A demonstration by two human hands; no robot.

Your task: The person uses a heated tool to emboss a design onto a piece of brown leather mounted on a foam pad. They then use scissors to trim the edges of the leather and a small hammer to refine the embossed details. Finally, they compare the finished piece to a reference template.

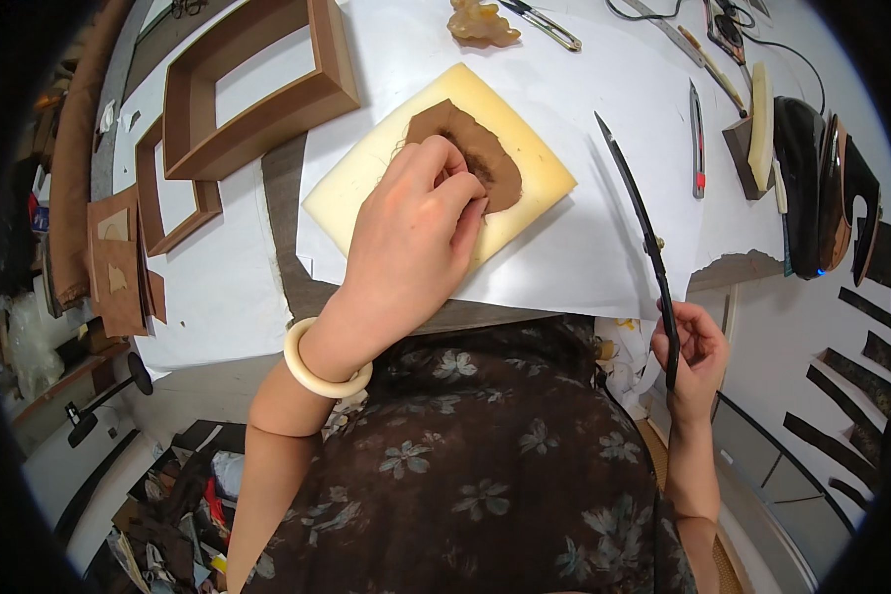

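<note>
Patch [505, 180] handling apparently underway: left hand [411, 228] fingers pinched, contents unclear; right hand [698, 348] gripping scissors [653, 247]. Next move calls for steady patch.

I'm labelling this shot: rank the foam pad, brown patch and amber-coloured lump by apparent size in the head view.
1. Foam pad
2. Brown patch, partly hidden by the left hand
3. Amber-coloured lump

- Foam pad [544, 183]: pale yellow
- Fabric piece [502, 170]: brown, blackish centre
- Scissors [652, 244]: black
- Large frame [267, 127]: brown
- Bangle [294, 351]: cream
- Garment [485, 436]: dark brown, grey floral print
- Paper [604, 247]: white
- Lumpy object [482, 25]: amber
</note>
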